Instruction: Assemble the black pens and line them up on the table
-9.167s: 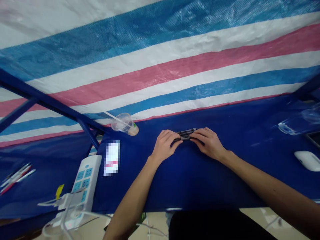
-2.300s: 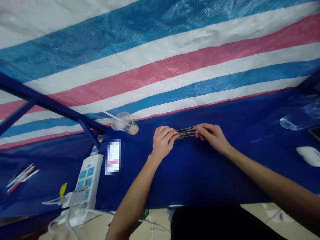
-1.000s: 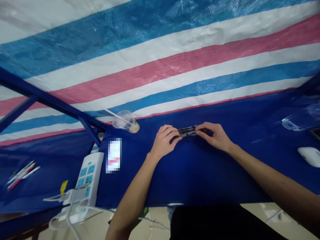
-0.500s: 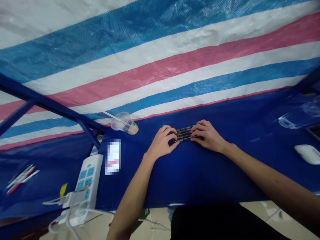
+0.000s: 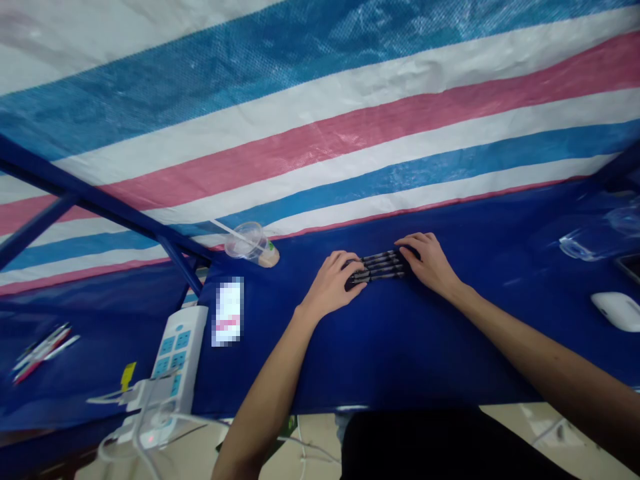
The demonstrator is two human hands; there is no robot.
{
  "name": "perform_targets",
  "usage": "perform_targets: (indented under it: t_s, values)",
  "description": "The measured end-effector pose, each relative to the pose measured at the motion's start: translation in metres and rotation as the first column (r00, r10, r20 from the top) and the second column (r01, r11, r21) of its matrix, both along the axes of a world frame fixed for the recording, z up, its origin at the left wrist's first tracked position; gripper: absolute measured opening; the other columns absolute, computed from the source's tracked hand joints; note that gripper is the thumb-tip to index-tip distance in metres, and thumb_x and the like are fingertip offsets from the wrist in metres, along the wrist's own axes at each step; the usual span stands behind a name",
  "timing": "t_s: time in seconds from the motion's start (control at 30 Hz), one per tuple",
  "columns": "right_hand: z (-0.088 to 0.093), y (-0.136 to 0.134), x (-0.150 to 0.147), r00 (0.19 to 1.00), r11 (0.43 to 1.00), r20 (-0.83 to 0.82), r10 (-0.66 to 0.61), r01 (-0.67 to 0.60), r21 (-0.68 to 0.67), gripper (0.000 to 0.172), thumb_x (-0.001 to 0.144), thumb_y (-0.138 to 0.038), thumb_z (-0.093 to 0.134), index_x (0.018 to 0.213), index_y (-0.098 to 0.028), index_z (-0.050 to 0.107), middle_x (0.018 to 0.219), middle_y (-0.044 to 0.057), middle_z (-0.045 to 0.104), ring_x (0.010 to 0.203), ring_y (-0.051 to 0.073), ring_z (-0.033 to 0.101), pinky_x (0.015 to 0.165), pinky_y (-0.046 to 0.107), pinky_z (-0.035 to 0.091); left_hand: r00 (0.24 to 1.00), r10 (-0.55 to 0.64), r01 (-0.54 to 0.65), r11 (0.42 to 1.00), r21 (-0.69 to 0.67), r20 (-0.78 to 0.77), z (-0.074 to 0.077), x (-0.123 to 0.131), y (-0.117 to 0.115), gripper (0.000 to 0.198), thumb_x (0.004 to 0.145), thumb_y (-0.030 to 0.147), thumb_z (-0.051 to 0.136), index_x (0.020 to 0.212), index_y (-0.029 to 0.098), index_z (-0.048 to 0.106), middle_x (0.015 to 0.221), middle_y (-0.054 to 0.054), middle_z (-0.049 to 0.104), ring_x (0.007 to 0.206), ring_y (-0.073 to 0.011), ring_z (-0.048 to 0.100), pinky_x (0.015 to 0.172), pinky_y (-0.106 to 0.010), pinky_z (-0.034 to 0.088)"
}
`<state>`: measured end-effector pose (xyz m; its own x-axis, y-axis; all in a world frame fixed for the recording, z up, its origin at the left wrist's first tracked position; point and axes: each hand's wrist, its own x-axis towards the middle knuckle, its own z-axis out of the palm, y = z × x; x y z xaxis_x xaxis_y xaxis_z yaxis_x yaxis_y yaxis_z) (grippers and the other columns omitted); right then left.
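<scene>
Several dark pens [image 5: 381, 266] lie side by side in a row on the blue tabletop, with lighter bands along their barrels. My left hand [image 5: 336, 283] is closed around their left ends, fingers on the far side and thumb on the near side. Those left ends are partly hidden under my fingers. At the right ends is my right hand [image 5: 429, 263], its fingers stretched out and apart from the thumb. Whether its fingertips touch the pens, I cannot tell for sure.
A clear plastic cup [image 5: 253, 244] with a straw lies tipped at the back left. Left of my arm are a blurred-out phone [image 5: 228, 312] and a white power strip [image 5: 186, 357] with plugs. More pens [image 5: 45, 353] lie far left. A white mouse [image 5: 616, 311] and clear bottle [image 5: 577, 245] are right.
My right hand has slid right along the pens and loosened, so more of their right part shows. My left hand still holds the left ends, slightly further right in view.
</scene>
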<state>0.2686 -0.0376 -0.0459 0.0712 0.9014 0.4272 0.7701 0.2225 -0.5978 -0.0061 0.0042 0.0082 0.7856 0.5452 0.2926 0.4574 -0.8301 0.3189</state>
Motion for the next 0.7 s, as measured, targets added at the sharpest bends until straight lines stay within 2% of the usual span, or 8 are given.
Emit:
perform_targets:
  t_s: [0.27,0.5,0.7]
  values:
    - [-0.007,0.003,0.001,1.0,0.999,0.004,-0.023,0.023,-0.027,0.021,0.096,-0.031,0.058,0.095,-0.024,0.078,0.104,0.011,0.072,0.097,0.031,0.056,0.085,0.051,0.047,1.0,0.007,-0.007,1.0,0.012,-0.022,-0.003,0.003,-0.002,0.021,0.098,0.033,0.064,0.116,0.023,0.064,0.132,-0.009,0.059,0.127,-0.029,0.05,0.107,-0.052,0.049]
    - [-0.002,0.003,0.001,0.999,0.998,-0.029,-0.025,0.024,-0.05,0.017,0.094,-0.034,0.063,0.088,-0.025,0.076,0.101,0.01,0.073,0.096,0.032,0.056,0.086,0.051,0.047,0.999,0.01,-0.01,1.0,0.013,-0.032,-0.005,0.004,-0.002,0.019,0.099,0.033,0.062,0.114,0.022,0.065,0.133,-0.009,0.058,0.13,-0.0296,0.049,0.109,-0.052,0.048]
    - [0.004,0.001,0.0,0.988,0.999,-0.149,-0.029,0.024,-0.032,0.02,0.094,-0.039,0.063,0.085,-0.025,0.075,0.098,0.008,0.074,0.093,0.029,0.058,0.085,0.048,0.047,1.0,0.025,-0.025,1.0,0.017,-0.01,-0.005,0.006,-0.004,0.034,0.099,0.034,0.062,0.132,0.025,0.057,0.139,-0.01,0.056,0.137,-0.0305,0.047,0.115,-0.054,0.045]
